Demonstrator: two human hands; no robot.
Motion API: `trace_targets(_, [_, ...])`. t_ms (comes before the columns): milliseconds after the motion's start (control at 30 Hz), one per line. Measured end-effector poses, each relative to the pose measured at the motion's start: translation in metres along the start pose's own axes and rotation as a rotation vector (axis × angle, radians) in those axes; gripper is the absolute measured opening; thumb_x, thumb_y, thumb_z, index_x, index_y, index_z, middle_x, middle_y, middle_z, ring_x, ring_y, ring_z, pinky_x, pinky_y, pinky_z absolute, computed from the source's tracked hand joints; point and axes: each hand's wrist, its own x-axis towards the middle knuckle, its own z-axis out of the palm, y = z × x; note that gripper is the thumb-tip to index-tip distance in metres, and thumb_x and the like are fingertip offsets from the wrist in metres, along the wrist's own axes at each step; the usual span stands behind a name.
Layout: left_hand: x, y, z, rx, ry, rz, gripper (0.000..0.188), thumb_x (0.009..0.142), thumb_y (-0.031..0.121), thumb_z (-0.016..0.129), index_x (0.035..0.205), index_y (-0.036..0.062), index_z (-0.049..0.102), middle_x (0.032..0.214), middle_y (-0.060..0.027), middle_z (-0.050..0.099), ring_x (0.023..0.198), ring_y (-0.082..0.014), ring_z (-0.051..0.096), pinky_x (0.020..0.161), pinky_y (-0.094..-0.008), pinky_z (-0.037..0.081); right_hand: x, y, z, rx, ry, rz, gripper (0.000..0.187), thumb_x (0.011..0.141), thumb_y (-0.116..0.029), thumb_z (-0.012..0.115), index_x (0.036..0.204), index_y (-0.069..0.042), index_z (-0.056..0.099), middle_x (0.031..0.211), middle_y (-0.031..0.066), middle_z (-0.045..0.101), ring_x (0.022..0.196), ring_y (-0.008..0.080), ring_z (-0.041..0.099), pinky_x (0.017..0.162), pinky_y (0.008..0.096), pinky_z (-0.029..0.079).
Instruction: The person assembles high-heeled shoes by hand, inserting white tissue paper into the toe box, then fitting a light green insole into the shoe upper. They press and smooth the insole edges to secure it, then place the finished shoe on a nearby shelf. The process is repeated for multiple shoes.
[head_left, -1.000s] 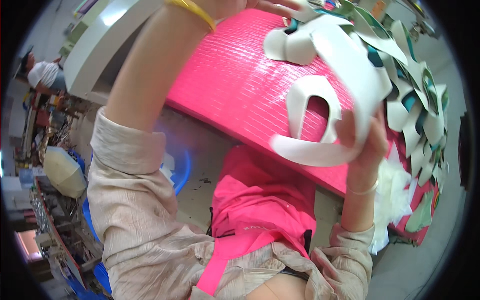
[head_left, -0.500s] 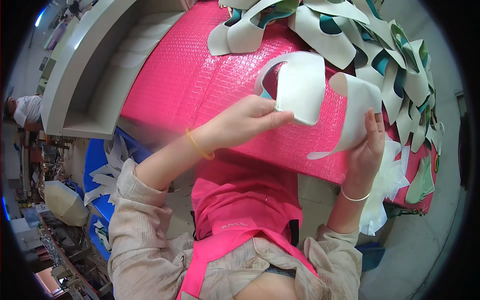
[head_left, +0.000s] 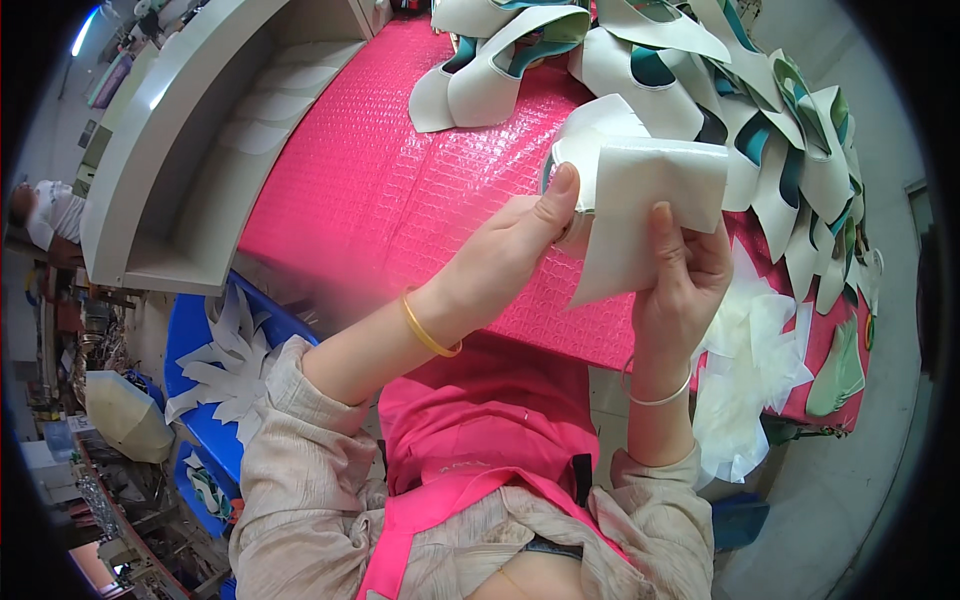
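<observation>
Over the pink table covering, my left hand (head_left: 510,250) is closed on a white shoe upper (head_left: 605,117), its thumb on top near the edge. My right hand (head_left: 685,275) pinches a thin, white, curved sheet piece (head_left: 660,185) between thumb and fingers. That piece stands in front of the shoe upper and covers part of it. The two overlap or meet near my left fingertips; whether they are joined cannot be seen.
White shoe uppers with green linings (head_left: 670,85) are heaped along the table's far and right sides. Translucent white sheets (head_left: 745,380) hang over the front right edge beside a pale green sole-shaped piece (head_left: 838,370). A grey shelf unit (head_left: 150,190) and a blue bin of white scraps (head_left: 195,345) stand left.
My right hand has moved left and turned the curved white piece in front of the shoe upper. My left hand has shifted its thumb upward; the upper is tilted differently.
</observation>
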Motion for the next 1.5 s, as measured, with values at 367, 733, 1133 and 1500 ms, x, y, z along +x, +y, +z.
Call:
trace_targets(367, [-0.004, 0.003, 0.012, -0.061, 0.061, 0.010, 0.046, 0.088, 0.042, 0.050, 0.082, -0.0028, 0.057, 0.071, 0.0006, 0.051, 0.064, -0.0024, 0.042, 0.054, -0.0200, 0.034, -0.002, 0.001, 0.007, -0.034, 0.058, 0.017, 0.025, 0.084, -0.004, 0.058, 0.108, 0.002, 0.055, 0.095, 0.0076, 0.063, 0.086, 0.0103, 0.058, 0.076, 0.0221, 0.046])
trace_targets(733, [0.058, 0.046, 0.013, 0.033, 0.090, 0.004, 0.033, 0.086, 0.029, 0.056, 0.085, -0.0043, 0.059, 0.074, -0.0076, 0.062, 0.063, -0.0107, 0.059, 0.057, -0.0236, 0.046, -0.023, 0.003, 0.000, -0.117, 0.102, -0.040, 0.066, 0.078, 0.005, 0.059, 0.134, -0.003, 0.025, 0.133, 0.0151, 0.032, 0.116, 0.0272, 0.044, 0.094, 0.0360, 0.043])
trace_targets(1133, [0.067, 0.062, 0.038, 0.092, 0.219, -0.179, 0.034, 0.086, 0.026, 0.055, 0.096, -0.0064, 0.054, 0.083, -0.0128, 0.059, 0.070, -0.0148, 0.055, 0.062, -0.0285, 0.045, -0.012, 0.019, -0.001, -0.106, 0.250, -0.031, 0.059, 0.078, -0.003, 0.065, 0.128, -0.002, 0.033, 0.110, 0.0112, 0.053, 0.090, 0.0169, 0.059, 0.074, 0.0239, 0.049])
trace_targets(1500, [0.073, 0.070, 0.005, 0.126, -0.084, -0.004, 0.048, 0.082, 0.030, 0.061, 0.109, -0.0074, 0.049, 0.090, -0.0112, 0.062, 0.073, -0.0129, 0.059, 0.065, -0.0252, 0.049, -0.016, 0.071, -0.007, -0.538, 0.035, -0.028, 0.042, 0.080, -0.017, 0.064, 0.113, 0.000, 0.046, 0.094, 0.0098, 0.059, 0.087, 0.0159, 0.055, 0.072, 0.0273, 0.043])
